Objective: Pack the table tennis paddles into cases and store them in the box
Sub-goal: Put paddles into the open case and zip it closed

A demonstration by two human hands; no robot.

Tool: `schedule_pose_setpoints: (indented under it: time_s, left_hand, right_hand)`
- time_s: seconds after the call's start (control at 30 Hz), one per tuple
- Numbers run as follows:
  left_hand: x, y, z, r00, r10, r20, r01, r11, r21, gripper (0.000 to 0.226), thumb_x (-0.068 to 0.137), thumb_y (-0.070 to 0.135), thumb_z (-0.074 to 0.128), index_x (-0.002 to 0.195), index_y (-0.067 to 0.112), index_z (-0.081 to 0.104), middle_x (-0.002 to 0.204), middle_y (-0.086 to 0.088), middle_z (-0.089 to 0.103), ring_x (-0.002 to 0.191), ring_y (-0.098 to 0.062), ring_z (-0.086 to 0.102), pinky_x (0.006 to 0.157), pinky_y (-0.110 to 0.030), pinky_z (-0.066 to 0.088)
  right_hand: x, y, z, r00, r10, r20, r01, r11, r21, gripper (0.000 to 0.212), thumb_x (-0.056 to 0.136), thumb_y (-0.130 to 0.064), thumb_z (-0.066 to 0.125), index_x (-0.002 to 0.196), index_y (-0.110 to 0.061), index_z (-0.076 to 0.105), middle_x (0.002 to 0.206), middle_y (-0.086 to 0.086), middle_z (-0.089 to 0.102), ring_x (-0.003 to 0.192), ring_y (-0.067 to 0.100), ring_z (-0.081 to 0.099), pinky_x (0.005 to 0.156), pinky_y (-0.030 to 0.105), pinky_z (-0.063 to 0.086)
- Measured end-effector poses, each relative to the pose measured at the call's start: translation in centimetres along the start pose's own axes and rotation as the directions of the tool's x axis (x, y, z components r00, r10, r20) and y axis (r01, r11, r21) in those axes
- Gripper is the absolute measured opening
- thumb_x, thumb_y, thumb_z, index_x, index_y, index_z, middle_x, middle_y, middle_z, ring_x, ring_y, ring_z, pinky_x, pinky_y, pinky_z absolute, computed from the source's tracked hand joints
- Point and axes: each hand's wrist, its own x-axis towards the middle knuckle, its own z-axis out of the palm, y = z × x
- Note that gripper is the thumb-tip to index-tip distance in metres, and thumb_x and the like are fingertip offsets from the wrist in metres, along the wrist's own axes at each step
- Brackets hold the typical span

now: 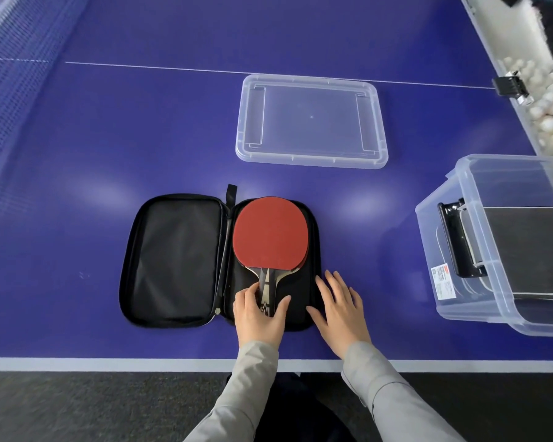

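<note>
At the near edge of the table tennis table [396, 33], the left hand [259, 317] grips the handle of the paddle [270, 234], thumb on one side and fingers curled round the other. The right hand [340, 309] lies just beside it, fingers straight and spread, resting flat on the near right corner of the case [173, 260] and pinning that half down.

The case lies unzipped and spread flat near the middle of the near edge. The paddle sits red face up in its right half, blade toward the far end, handle pointing at the person. A second red rim shows under the blade's right side, so there may be another paddle beneath; I cannot tell for sure.

The step in hand looks like seating the paddle before closing. To do it well, nudge the handle until the blade lies fully inside the zip line, keep the right palm holding the case so it does not slide, then fold the empty left half over and check nothing catches the zipper.

Farther off, the clear lid [312, 121] rests toward the table's middle, well apart from the case. At the right edge stands the clear box [479, 301], open, with dark cases already inside, ready for this one.
</note>
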Motion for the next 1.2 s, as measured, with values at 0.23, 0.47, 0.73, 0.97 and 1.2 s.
schedule_pose_setpoints:
  time_s: [0.23,0.47,0.73,0.97,1.2]
  left_hand:
    - [2.3,-2.4,-6.4,0.983,0.110,-0.146,-0.114,0.993,-0.019,0.059,0.073,0.031,0.080,0.122,0.008,0.058,0.120,-0.007,0.051,0.113,-0.027,0.052,0.100,-0.049,0.041]
    - [7.8,-8.1,-15.0,0.891,-0.197,-0.409,0.240,0.969,0.055,0.091,0.062,0.059,0.061,0.136,0.008,0.044,0.141,-0.011,0.036,0.131,-0.034,0.029,0.110,-0.049,0.018]
    - [9.6,-12.2,-17.8,0.933,-0.242,-0.265,0.277,0.955,0.103,0.043,0.083,0.039,0.069,0.118,0.015,0.062,0.138,-0.002,0.041,0.133,-0.026,0.025,0.113,-0.046,0.019]
    - [7.9,-9.0,-19.2,0.945,-0.275,-0.176,0.190,0.901,-0.389,0.027,0.088,0.000,0.060,0.112,0.012,0.059,0.112,-0.015,0.063,0.093,-0.023,0.060,0.082,-0.024,0.051]
    - [4.0,-3.8,-19.7,0.985,-0.076,-0.155,-0.003,0.889,-0.458,0.040,0.082,-0.007,0.063,0.106,0.025,0.064,0.093,0.001,0.071,0.079,-0.002,0.067,0.071,-0.008,0.052]
  right_hand:
    - [0.0,-0.1,-0.4,1.000,-0.006,0.022,0.005,1.000,0.019,0.063,0.098,-0.051,0.032,0.152,-0.024,0.016,0.161,-0.001,0.010,0.149,0.016,0.001,0.119,0.039,0.011]
    - [-0.1,0.4,-1.0,0.997,-0.030,0.067,0.028,0.999,0.023,0.063,0.098,-0.051,0.030,0.152,-0.026,0.010,0.161,-0.004,0.003,0.148,0.013,-0.005,0.120,0.036,0.008]
    - [0.0,0.1,-1.3,0.996,-0.024,0.087,0.023,1.000,0.007,0.063,0.098,-0.051,0.031,0.152,-0.025,0.009,0.161,-0.004,0.002,0.148,0.014,-0.004,0.120,0.036,0.009]
    - [-0.1,-0.5,-1.9,0.994,0.004,0.108,-0.005,1.000,0.009,0.063,0.099,-0.051,0.030,0.152,-0.026,0.008,0.161,-0.005,0.001,0.148,0.014,-0.004,0.120,0.035,0.011]
    - [-0.7,-1.9,-3.9,0.999,0.024,0.042,-0.027,0.996,0.080,0.064,0.099,-0.052,0.029,0.152,-0.025,0.007,0.160,-0.003,0.009,0.148,0.014,0.005,0.118,0.033,0.015]
